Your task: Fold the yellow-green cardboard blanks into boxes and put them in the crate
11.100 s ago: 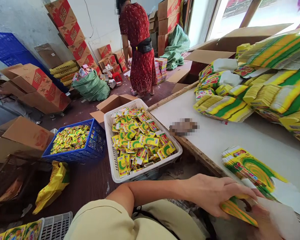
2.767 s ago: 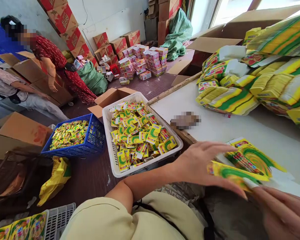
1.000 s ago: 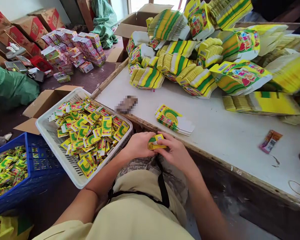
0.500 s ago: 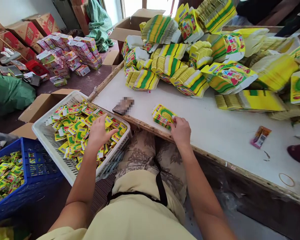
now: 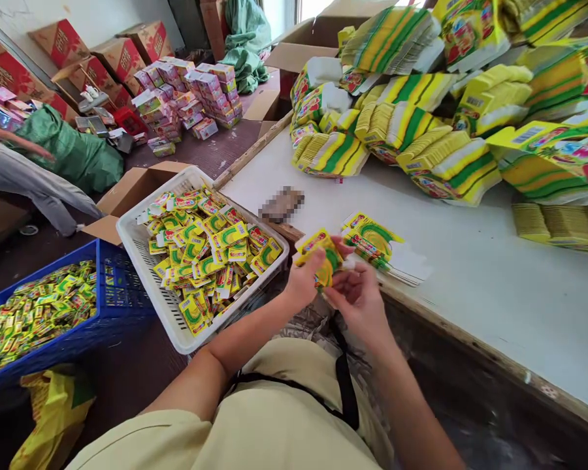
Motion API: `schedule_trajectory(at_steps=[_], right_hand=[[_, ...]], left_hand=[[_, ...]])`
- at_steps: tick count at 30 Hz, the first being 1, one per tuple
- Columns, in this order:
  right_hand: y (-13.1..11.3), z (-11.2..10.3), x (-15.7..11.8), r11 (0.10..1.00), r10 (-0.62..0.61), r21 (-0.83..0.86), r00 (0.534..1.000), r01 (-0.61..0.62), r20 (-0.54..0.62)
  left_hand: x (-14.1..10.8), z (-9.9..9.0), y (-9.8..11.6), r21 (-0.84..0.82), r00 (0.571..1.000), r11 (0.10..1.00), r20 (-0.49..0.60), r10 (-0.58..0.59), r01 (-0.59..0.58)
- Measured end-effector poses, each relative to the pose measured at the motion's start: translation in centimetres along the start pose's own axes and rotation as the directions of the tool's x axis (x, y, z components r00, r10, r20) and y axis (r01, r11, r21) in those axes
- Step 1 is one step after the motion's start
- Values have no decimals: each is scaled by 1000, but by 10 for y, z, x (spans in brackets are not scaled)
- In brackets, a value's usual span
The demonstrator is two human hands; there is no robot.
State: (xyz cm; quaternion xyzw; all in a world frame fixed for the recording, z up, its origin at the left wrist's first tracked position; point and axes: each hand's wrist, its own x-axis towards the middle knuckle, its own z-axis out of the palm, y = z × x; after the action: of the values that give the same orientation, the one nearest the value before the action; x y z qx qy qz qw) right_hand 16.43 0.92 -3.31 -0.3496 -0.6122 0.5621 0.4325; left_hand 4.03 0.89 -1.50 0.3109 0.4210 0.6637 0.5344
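Observation:
My left hand (image 5: 304, 282) grips a small yellow and green carton (image 5: 327, 260) just above the table's front edge, thumb on its printed face. At the carton's lower right end, my right hand (image 5: 360, 301) has its fingers curled in and pinched on the end; the fingertips are partly hidden. Beside my hands, on the table (image 5: 465, 281), lies a small stack of flat cartons (image 5: 372, 236) with white flaps pointing right. Left of me, a white plastic basket (image 5: 180, 341) holds a heap of yellow cartons (image 5: 210, 251).
Bundles of flat yellow cartons (image 5: 411, 124) are piled at the table's back. A phone-like object, blurred out (image 5: 281, 203), lies near the edge. Left on the floor stand a blue crate (image 5: 125, 281) and pink boxes (image 5: 210, 91). Another person's leg (image 5: 34, 179) shows far left.
My left hand has come from above the basket to the right and now holds a carton. My right hand has met it there. The view has swung left, bringing another person into sight.

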Motion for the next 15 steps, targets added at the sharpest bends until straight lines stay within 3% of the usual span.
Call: schedule_trajectory(at_steps=[3, 5, 11, 15], right_hand=[[-2, 23, -11, 1000, 10, 23, 999, -11, 47], [-1, 27, -12, 1000, 10, -15, 999, -9, 49], [3, 3, -6, 999, 43, 31, 993, -40, -112], [1, -23, -8, 983, -58, -183, 978, 20, -202]], left_hand=[[3, 7, 7, -22, 968, 997, -243, 65, -73], [3, 6, 10, 34, 957, 996, -278, 90, -84], [-10, -8, 14, 184, 995, 980, -51, 84, -74], [-11, -23, 24, 313, 995, 947, 92, 48, -75]])
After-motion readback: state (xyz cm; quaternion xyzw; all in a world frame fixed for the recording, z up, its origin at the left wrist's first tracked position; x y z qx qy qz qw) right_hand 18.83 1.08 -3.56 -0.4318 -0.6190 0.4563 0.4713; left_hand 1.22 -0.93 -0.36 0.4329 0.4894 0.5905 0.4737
